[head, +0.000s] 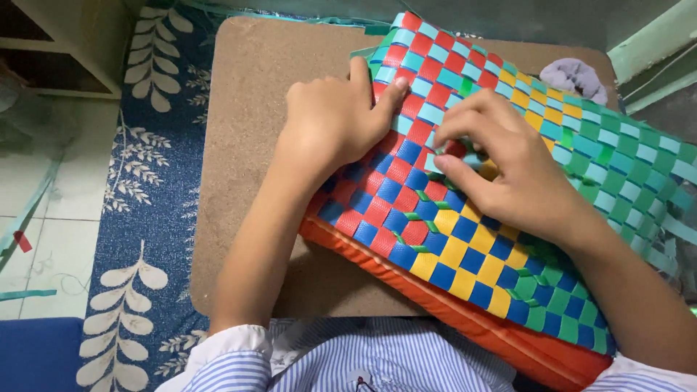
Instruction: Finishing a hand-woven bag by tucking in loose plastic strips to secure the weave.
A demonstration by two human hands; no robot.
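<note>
A woven panel (465, 247) of plastic strips in red, blue, yellow, green and light teal lies on a brown board (254, 145), with an orange edge along its near side. My left hand (334, 120) presses flat on the panel's upper left part, fingers closed together. My right hand (501, 167) rests on the middle of the weave, its thumb and fingers pinching a light teal strip (435, 161) between the red and blue squares. Loose teal strip ends (671, 232) stick out at the panel's right side.
The board lies on a blue cloth with a white leaf pattern (145, 218). A pale crumpled cloth (573, 76) sits at the board's far right. Tiled floor with loose strips (25, 239) is at left, and a cream shelf unit (65, 43) at top left.
</note>
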